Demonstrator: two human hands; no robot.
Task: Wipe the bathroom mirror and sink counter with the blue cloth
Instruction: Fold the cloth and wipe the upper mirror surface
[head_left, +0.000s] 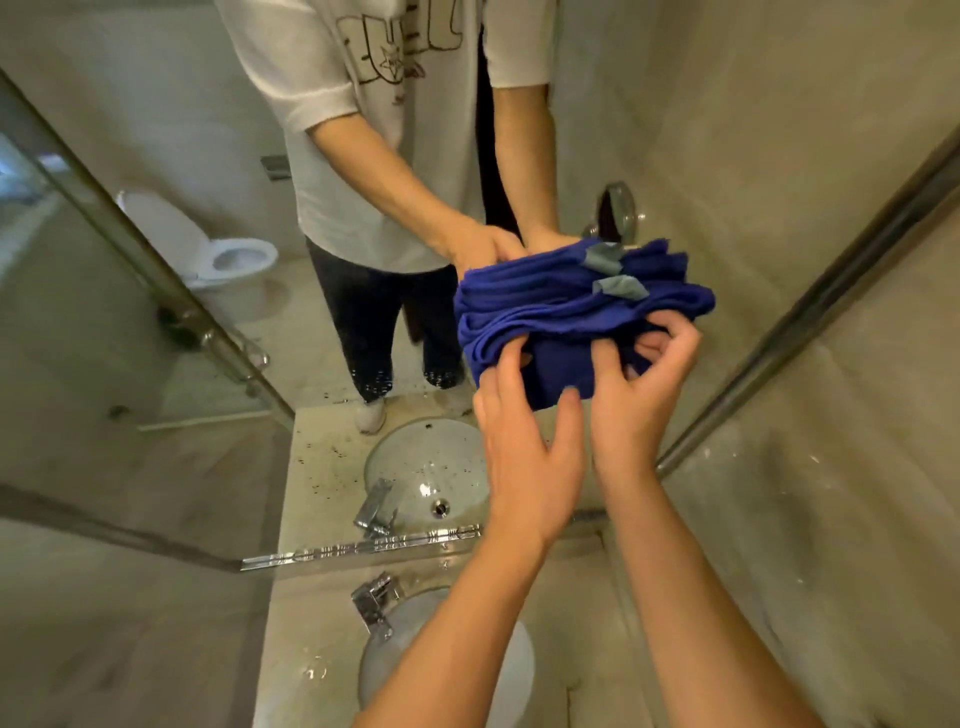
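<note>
Up against the mirror (156, 312), a person bunches the blue cloth (566, 317) with both hands, its reflection folding out above it in the glass. Left hand (524, 441) pinches the cloth's lower edge, fingers curled into the folds and thumb below; right hand (644, 395) grips the right side, fingers hooked round the fabric. Two grey tags show on the cloth's upper folds. Below, the counter (306, 623) carries a round sink (452, 670) and a chrome tap (374, 605), and dark specks dot the lower glass near the mirror's bottom edge. By the look of it, the wiping of the mirror is either being set up or just under way, the cloth being gathered into a pad. Next move likely calls for flattening that pad on the glass and sweeping down towards the speckled band, then dropping to the counter.
</note>
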